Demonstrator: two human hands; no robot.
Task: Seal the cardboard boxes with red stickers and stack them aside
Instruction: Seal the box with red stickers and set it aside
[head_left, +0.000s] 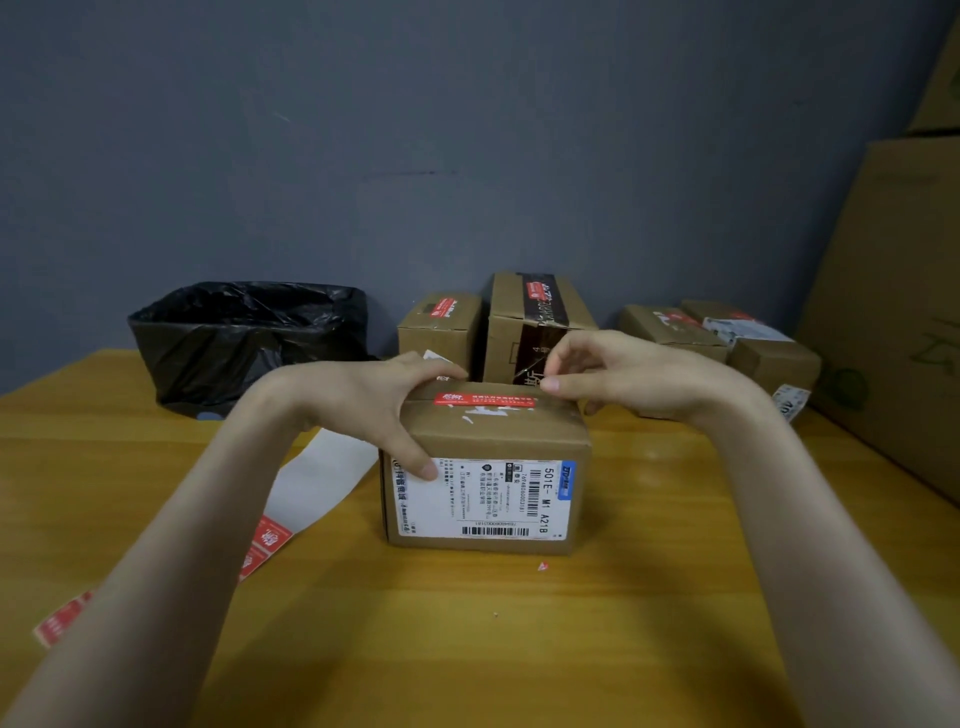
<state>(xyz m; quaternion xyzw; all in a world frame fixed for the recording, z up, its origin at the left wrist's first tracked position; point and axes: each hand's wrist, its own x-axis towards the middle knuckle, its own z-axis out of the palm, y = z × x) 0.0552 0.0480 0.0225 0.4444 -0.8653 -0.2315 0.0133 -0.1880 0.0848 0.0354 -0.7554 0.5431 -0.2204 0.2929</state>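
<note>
Right in the middle of the wooden table (519, 649) we're working on one cardboard box (498, 436), which is sitting upright with its white shipping label (478, 499) facing us. A red sticker (483, 399) is lying flat across the top seam.

Our left hand (374, 410) is gripping the box's left side: the thumb is pressing on the label and the fingers are curling over the top left edge. Our right hand (623, 374) is hovering at the top right edge with its fingers bent, one fingertip touching the box just beside the sticker's right end. Honestly we can't tell whether it's pinching anything.

Left of the box, a white backing strip (322, 483) is trailing toward us under our left forearm, with more red stickers on it. Behind that, a bin with a black bag (249, 343) is standing by the wall. At the back, four sealed boxes (441, 327) are sitting in a row, and big cartons (893, 312) are leaning up on the right. A tiny red scrap (543, 566) is lying just in front of our box.
</note>
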